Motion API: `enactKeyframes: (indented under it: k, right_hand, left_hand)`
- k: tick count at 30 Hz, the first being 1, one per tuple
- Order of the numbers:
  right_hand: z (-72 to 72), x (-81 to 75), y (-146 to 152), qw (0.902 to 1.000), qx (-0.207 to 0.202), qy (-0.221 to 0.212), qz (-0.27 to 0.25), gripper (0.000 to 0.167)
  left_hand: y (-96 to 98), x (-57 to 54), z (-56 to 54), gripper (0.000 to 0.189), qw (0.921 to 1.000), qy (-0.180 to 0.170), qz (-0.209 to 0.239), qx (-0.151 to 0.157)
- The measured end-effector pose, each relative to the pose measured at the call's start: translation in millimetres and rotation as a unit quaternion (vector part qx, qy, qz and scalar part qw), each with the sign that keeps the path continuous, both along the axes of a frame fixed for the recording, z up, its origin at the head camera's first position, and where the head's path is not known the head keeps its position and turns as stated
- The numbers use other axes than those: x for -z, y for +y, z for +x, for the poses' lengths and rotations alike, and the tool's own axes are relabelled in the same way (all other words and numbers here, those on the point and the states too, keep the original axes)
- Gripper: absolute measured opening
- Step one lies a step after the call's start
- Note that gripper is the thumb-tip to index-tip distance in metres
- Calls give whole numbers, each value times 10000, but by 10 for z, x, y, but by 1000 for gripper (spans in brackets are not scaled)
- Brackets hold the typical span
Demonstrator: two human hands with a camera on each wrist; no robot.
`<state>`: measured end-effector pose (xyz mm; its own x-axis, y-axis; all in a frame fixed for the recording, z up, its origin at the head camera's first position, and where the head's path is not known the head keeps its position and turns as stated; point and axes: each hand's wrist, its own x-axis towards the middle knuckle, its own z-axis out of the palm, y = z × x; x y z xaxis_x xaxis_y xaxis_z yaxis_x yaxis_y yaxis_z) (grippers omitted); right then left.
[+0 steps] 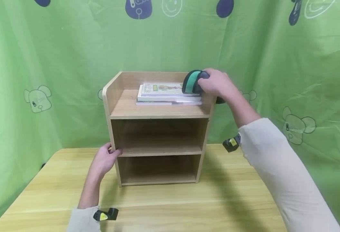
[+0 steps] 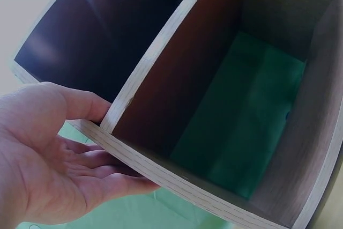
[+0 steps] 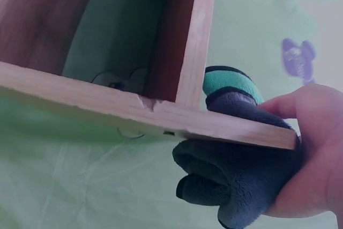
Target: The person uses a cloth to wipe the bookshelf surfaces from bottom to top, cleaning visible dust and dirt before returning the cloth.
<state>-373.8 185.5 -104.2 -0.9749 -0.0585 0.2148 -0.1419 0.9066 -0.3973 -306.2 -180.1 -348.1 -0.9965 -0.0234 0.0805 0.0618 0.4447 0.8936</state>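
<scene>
A small wooden shelf [image 1: 159, 113] with an upper tray and two open compartments stands on the table. My right hand [image 1: 217, 83] grips a dark grey fleecy cloth [image 1: 191, 81] with a teal stripe at the top of the shelf's right side panel. In the right wrist view, the cloth [image 3: 230, 178] is folded over that panel's edge, lying on both faces. My left hand [image 1: 104, 159] holds the left side panel near the middle board. Its thumb lies inside and its fingers are outside, as the left wrist view shows.
A stack of several books [image 1: 170, 100] lies in the upper tray, beside the cloth. The light wooden table [image 1: 71, 190] extends around the shelf. Behind it hangs a green curtain [image 1: 80, 48] with cartoon prints.
</scene>
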Motion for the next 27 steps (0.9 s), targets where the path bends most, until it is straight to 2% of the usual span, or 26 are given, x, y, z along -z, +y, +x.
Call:
enactKeyframes:
  k: [6, 12, 15, 19, 22, 27]
  right_hand:
    - [-222, -107, -9, 9991, 168, -386, 50, 68]
    - [-304, -125, 75, 9964, 381, -700, -296, 71]
    - [-305, -116, 101, 9952, 499, -752, -368, 72]
    - [-288, -104, 76, 9959, 533, -614, -394, 70]
    - [-254, -77, 39, 9950, 574, -558, -598, 68]
    - [-137, -34, 4, 9971, 446, -187, -595, 64]
  left_hand:
    - [19, -8, -11, 55, 9999, 111, -33, -19]
    - [83, 18, -17, 54, 9999, 89, 40, 51]
    - [104, 28, -13, 53, 9999, 95, 60, 62]
    - [85, 11, -14, 52, 9999, 131, 87, 65]
    - [53, -1, -8, 52, 9999, 113, 53, 65]
    - [12, -15, 6, 52, 9999, 106, 1, 23]
